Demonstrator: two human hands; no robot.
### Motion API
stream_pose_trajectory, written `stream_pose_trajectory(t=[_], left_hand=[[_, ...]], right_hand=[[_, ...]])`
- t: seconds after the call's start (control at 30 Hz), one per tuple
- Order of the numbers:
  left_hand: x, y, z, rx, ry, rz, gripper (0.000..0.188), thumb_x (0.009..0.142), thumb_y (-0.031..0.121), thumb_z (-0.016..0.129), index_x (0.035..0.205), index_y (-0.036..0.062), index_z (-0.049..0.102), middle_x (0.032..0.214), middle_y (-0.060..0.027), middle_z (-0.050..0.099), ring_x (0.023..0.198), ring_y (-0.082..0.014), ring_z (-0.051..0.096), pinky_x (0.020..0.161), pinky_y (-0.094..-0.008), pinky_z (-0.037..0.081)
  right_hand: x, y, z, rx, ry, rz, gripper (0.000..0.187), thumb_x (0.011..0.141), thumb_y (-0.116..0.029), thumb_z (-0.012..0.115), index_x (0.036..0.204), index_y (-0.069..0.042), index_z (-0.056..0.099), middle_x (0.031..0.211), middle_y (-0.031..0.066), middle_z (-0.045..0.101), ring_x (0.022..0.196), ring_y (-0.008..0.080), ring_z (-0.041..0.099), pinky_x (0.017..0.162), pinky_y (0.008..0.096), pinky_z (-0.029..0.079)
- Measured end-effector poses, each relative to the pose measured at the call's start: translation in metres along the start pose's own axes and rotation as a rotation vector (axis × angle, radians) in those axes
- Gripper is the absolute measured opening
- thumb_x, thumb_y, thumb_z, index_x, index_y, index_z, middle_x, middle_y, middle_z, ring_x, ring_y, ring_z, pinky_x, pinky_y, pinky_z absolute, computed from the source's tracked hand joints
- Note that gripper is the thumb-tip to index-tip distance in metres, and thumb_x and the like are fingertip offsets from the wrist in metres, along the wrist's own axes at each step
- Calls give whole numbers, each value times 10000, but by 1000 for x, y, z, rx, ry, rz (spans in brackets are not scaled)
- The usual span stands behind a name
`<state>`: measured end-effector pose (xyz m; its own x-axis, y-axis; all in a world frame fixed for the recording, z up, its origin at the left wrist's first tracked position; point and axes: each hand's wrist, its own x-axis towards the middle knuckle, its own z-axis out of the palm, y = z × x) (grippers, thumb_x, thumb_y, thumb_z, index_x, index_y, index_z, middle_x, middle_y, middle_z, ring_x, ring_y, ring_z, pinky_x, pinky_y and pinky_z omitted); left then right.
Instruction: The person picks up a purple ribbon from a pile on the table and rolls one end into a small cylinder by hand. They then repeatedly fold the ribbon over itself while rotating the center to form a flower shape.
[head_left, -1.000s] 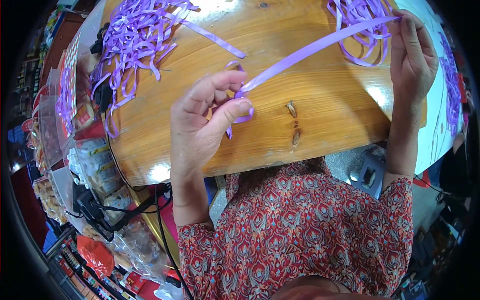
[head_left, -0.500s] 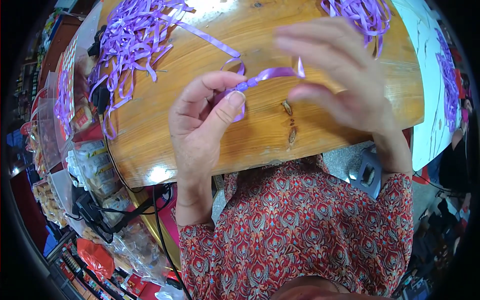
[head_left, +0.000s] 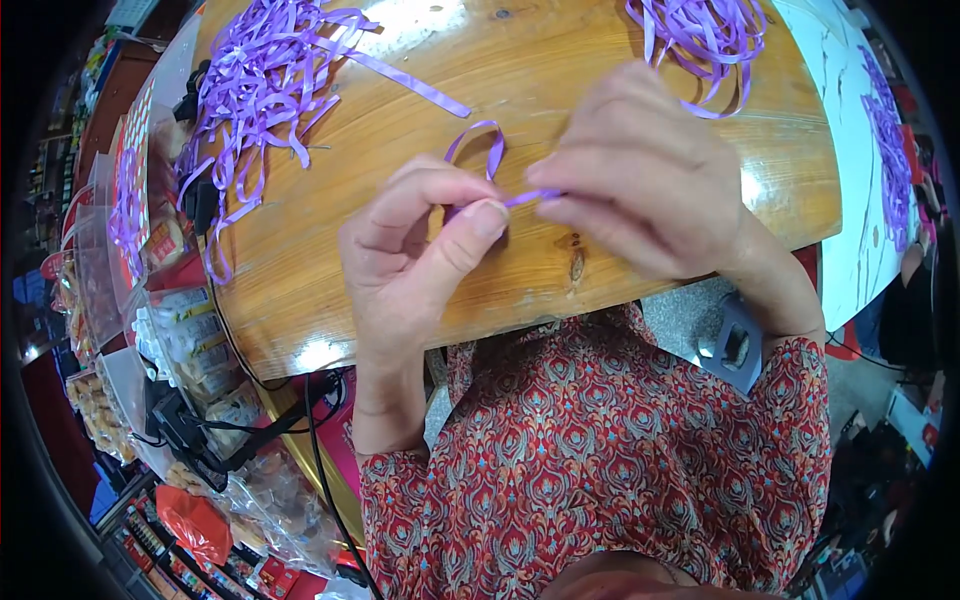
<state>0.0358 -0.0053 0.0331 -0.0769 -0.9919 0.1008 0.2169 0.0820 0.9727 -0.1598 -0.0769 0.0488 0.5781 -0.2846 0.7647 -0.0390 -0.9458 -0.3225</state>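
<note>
A thin purple ribbon strip (head_left: 478,142) curls into a small loop above my fingers, over a round wooden table (head_left: 520,90). My left hand (head_left: 415,250) pinches the strip between thumb and forefinger. My right hand (head_left: 645,180) meets it from the right, fingertips closed on the other end of the same strip. The two hands are nearly touching at the centre of the view.
A heap of purple ribbon strips (head_left: 255,85) lies on the table's far left, another heap (head_left: 700,30) at the far right. One long strip (head_left: 400,80) lies flat between them. Packets and black cables (head_left: 210,400) crowd the shelves at the left.
My right hand came in from the far right edge of the table to meet my left hand. The long taut ribbon between them is now a short curled loop.
</note>
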Motion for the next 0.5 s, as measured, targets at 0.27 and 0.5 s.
stream_pose_trajectory(t=[0.27,0.5], left_hand=[[-10,20,-35,297,198,272,101,740,-35,631,835,-38,600,821,-80,564,763,-132,503,704,-232,367],[-7,24,-21,425,164,279,98,726,-53,636,816,-38,600,783,-77,559,728,-129,495,662,-227,364]], right_hand=[[-50,22,-68,437,455,497,176,863,-18,497,990,68,584,887,131,592,810,161,553,717,265,436],[-73,20,-106,353,564,529,261,918,-135,451,1057,48,575,993,180,608,964,248,580,913,390,417]])
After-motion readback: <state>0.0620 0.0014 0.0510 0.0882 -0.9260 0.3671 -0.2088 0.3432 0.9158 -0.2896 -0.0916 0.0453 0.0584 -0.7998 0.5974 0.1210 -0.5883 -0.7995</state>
